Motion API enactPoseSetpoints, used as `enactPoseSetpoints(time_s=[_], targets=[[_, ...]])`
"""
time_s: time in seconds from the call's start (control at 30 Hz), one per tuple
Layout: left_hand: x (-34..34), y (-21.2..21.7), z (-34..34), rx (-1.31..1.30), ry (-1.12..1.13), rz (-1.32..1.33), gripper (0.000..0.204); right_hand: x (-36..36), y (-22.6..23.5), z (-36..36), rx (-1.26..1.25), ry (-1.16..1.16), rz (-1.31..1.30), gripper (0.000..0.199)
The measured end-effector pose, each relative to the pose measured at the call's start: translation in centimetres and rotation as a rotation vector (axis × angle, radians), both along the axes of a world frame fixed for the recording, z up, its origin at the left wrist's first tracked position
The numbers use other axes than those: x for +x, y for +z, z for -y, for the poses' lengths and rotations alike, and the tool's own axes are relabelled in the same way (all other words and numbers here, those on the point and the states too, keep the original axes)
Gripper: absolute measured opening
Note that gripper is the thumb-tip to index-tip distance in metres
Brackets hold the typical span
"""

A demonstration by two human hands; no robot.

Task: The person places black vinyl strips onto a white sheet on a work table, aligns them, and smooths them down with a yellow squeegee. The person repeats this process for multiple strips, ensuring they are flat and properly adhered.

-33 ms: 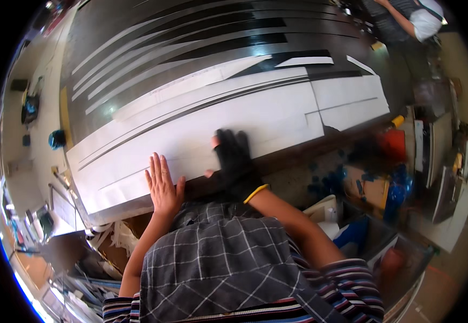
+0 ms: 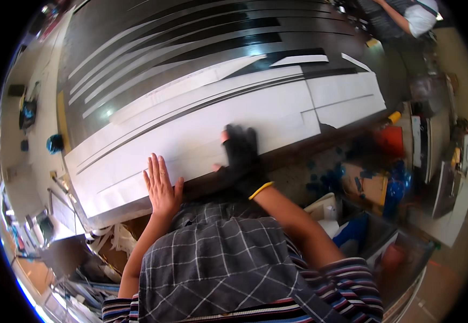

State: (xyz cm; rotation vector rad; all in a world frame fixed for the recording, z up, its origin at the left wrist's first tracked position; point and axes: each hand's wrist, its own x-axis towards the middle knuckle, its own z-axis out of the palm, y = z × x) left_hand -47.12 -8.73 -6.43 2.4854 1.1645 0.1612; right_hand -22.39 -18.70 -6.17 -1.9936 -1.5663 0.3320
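Note:
My bare left hand (image 2: 161,185) lies flat near the front edge of a long white sheet (image 2: 191,137), its fingers stretched out and the thumb apart. Further right, my right hand (image 2: 241,151) rests on the same sheet in a black glove that leaves a finger and the thumb tip bare. Its fingers are extended and a little blurred, and I see nothing held in them. Dark lines or slits run lengthwise along the sheet. A smaller white piece (image 2: 350,105) adjoins its right end.
Several pale and black strips (image 2: 175,46) lie across the dark table (image 2: 96,40) beyond the sheet. A red container (image 2: 389,141) and a cardboard box (image 2: 364,185) stand below the right edge. At the far right, another person (image 2: 420,20) is partly visible.
My right hand has slid a little to the right along the sheet. My left hand stays pressed flat in nearly the same place, and the view has shifted slightly.

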Motion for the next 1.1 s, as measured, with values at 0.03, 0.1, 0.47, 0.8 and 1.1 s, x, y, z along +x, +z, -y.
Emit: enactPoseSetpoints(time_s=[0.03,0.1,0.47,0.8,1.1], targets=[[0.4,0.1,-0.3,0.016,-0.034,0.023,0.079,2.1,0.0,0.8,-0.022,-0.060,0.106,0.087],[2.7,0.8,-0.5,0.027,-0.130,0.044,0.071,8.6,0.5,2.4,-0.106,-0.221,0.309,0.084],[18.6,2.3,0.5,-0.098,-0.669,-0.018,0.054,12.7,2.1,3.9,-0.073,-0.569,0.407,0.026],[22.2,5.1,0.9,-0.252,-0.584,-0.246,0.065,6.8,1.0,4.4,-0.067,-0.490,0.293,0.044],[21.2,2.9,1.1,-0.210,-0.588,-0.130,0.064,4.4,-0.4,4.4,-0.121,-0.436,0.292,0.044]])
